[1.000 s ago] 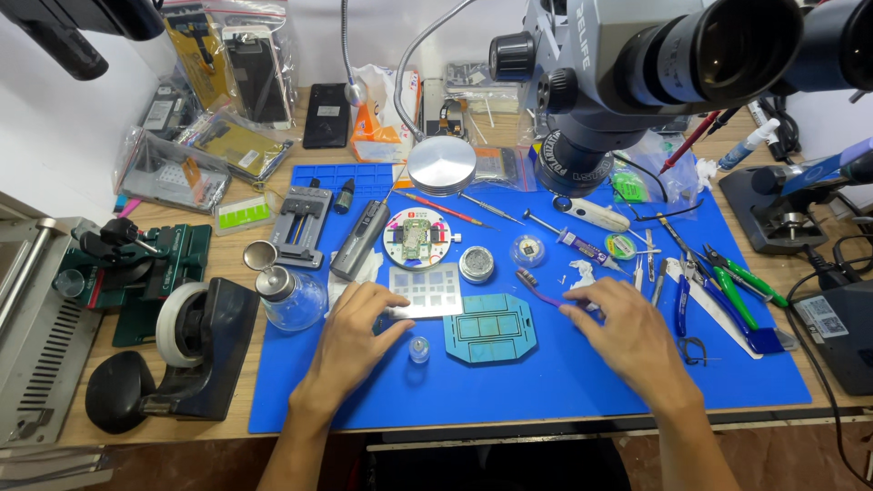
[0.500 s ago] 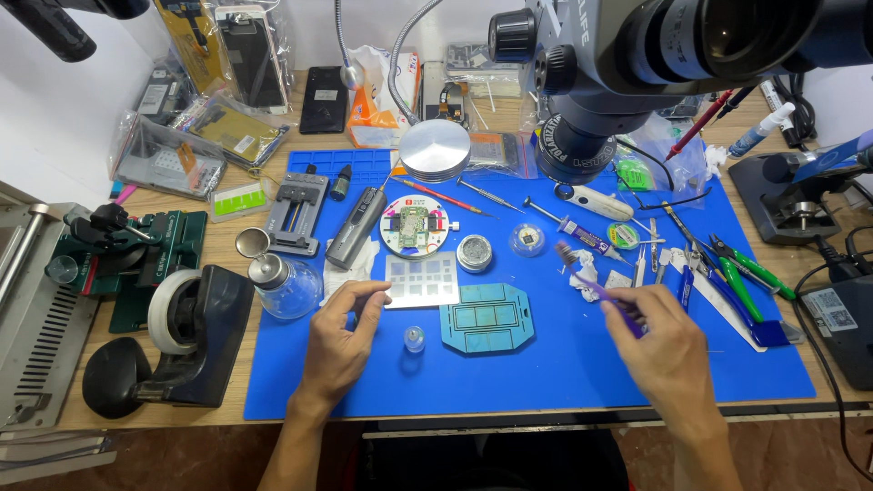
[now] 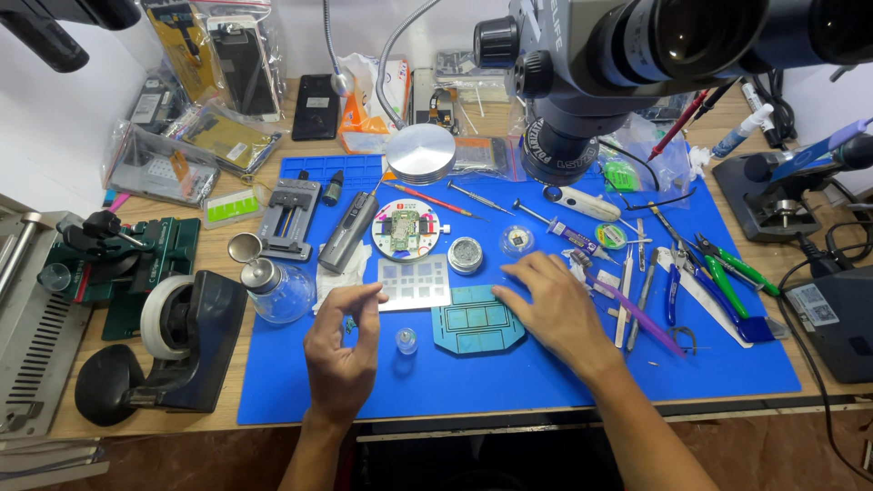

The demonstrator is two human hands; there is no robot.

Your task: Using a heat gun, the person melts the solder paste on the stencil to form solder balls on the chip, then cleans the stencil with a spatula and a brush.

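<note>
1. Since the last look, the left hand (image 3: 341,350) has lifted off the mat and turned palm-in, while the right hand (image 3: 546,305) has swung left, away from the tools, onto the teal plate (image 3: 479,320).
2. Far left: a black tape holder (image 3: 164,350) sits at the table edge, with a green clamp stand (image 3: 136,259) behind it.
3. Just right of that, a small glass bottle (image 3: 273,286) stands at the left rim of the blue mat (image 3: 509,382).
4. The left hand is raised above the mat, thumb and forefinger pinched on a tiny dark part (image 3: 348,322); what it is, too small to tell. The other fingers are curled loosely.
5. Right beside that hand lies a square metal stencil (image 3: 415,283), and a little clear cap (image 3: 406,341) sits in front of it.
6. Behind the stencil, a round holder with a green circuit board (image 3: 406,229).
7. Centre: the teal plate lies flat on the mat, just right of the stencil.
8. The right hand lies palm down, fingers spread and open, fingertips touching the plate's right edge, gripping nothing.
9. Right of it, a purple-handled tool (image 3: 637,314) lies on the mat, with tweezers and green-handled pliers (image 3: 737,268) beyond.
10. Overhead, the microscope (image 3: 618,64) hangs above the mat's back edge.
</note>
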